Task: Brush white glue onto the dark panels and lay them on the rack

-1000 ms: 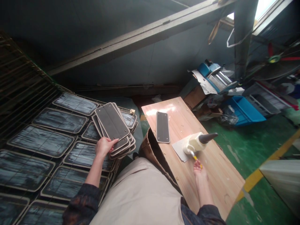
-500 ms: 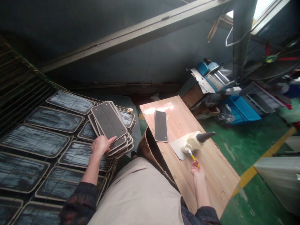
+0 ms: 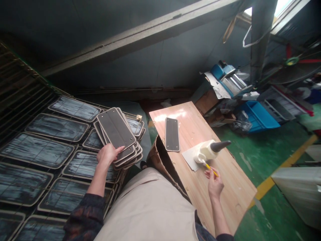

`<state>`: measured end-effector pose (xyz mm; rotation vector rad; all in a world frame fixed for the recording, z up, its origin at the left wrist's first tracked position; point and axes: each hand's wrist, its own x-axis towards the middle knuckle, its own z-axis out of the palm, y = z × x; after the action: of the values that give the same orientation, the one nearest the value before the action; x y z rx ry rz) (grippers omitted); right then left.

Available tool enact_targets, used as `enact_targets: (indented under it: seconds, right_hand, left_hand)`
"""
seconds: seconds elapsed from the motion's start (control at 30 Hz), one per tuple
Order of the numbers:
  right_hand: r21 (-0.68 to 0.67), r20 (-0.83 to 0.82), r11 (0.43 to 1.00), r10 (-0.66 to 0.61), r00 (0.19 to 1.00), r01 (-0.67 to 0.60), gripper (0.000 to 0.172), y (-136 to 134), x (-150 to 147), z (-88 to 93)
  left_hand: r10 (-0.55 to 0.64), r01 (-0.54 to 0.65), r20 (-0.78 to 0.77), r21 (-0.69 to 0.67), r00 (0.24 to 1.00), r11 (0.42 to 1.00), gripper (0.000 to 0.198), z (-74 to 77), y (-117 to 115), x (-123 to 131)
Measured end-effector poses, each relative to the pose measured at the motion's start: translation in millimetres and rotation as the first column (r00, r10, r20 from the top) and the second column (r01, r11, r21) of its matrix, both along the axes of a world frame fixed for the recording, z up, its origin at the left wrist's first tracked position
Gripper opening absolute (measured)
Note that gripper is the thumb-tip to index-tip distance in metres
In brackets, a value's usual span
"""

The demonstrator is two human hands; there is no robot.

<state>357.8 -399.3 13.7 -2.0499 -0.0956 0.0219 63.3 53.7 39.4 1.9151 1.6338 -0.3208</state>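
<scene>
1. On our left stands a rack, with panels lying in rows on it.
2. At its right edge sits our stack, our left hand against the near side.
3. On our right lies a board, a carton below its left edge.
4. On the board, a single panel lies left of our bottle, which stands on a card.
5. Our right hand holds a brush, its tip at the bottle.
6. Beyond the board, a bin lies right of a machine.

A wood-grain tabletop carries one dark, pale-edged plate and, near it, a pale sheet.
</scene>
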Motion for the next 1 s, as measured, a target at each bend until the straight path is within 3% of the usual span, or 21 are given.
enact_targets:
  seconds: [0.03, 0.1, 0.17, 0.3, 0.43, 0.53, 0.63, 0.73, 0.8, 0.9, 0.97, 1.0]
  right_hand:
    - [-0.168, 0.081, 0.981, 0.109, 0.991, -0.094, 0.046, 2, -2, 0.5]
    - [-0.45, 0.176, 0.875, 0.284, 0.942, -0.18, 0.043, 3, -7, -1.3]
    - [-0.618, 0.195, 0.76, 0.395, 0.898, -0.2, 0.041, 2, -11, -5.7]
    - [-0.739, 0.163, 0.628, 0.516, 0.841, -0.242, 0.035, -4, -17, -11.6]
    - [-0.771, 0.127, 0.565, 0.59, 0.798, -0.295, 0.034, -6, -22, -0.2]
    - [-0.731, 0.153, 0.613, 0.576, 0.803, -0.301, 0.036, 2, -24, 18.2]
    - [-0.598, 0.211, 0.739, 0.518, 0.829, -0.31, 0.039, 28, -23, 36.4]
    - [-0.328, 0.2, 0.869, 0.447, 0.872, -0.371, 0.041, 74, -23, 48.2]
    - [-0.125, 0.169, 0.893, 0.448, 0.878, -0.432, 0.041, 115, -28, 52.3]
    - [0.067, 0.193, 0.829, 0.536, 0.822, -0.556, 0.037, 183, -44, 53.6]
    - [0.117, 0.258, 0.715, 0.648, 0.716, -0.689, 0.033, 230, -56, 50.5]
    - [0.105, 0.299, 0.628, 0.72, 0.627, -0.771, 0.032, 252, -62, 47.8]
  left_hand:
    - [-0.002, 0.002, -0.007, 0.001, 1.0, 1.0, 0.055, 0.8, 0, 0]
    - [0.006, -0.005, -0.027, 0.009, 1.0, 1.0, 0.054, 2.0, -1, 1]
    - [0.018, -0.017, -0.042, 0.014, 0.999, 1.0, 0.052, 3.0, -1, 1]
    - [0.011, -0.011, -0.04, 0.011, 0.999, 1.0, 0.051, 4.4, -2, 0]
    - [0.024, -0.023, -0.034, 0.026, 0.999, 0.999, 0.052, 0.8, -1, -1]
    - [0.027, -0.027, -0.018, 0.04, 0.999, 0.999, 0.053, -2.7, -1, -1]
    - [0.029, -0.028, -0.02, 0.077, 0.999, 0.997, 0.051, -0.8, -4, -1]
    - [0.046, -0.042, -0.027, 0.139, 0.999, 0.989, 0.05, 6.3, -9, 1]
    - [0.071, -0.066, -0.025, 0.167, 0.997, 0.984, 0.05, 10.6, -12, 2]
    - [0.12, -0.117, -0.005, 0.183, 0.993, 0.976, 0.049, 12.1, -14, 4]
    - [0.165, -0.166, 0.023, 0.175, 0.986, 0.97, 0.049, 9.5, -14, 3]
    - [0.193, -0.197, 0.04, 0.17, 0.98, 0.966, 0.048, 7.3, -14, 2]
